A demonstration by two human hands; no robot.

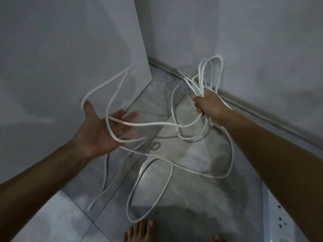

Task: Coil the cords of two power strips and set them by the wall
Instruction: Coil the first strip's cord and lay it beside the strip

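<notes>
Grey floor tiles [192, 198] meet pale walls [52, 49] in a corner, where a person's right hand [208, 105], fingers curled tight, grips a bunch of white cord [201, 84] loops near the wall's base. The left hand [97, 131] lies open, palm up, strands draped over its thumb and spread fingers. Slack trails across the floor toward 2 bare feet [139, 231]; a white power strip [279, 224] lies at lower right.
</notes>
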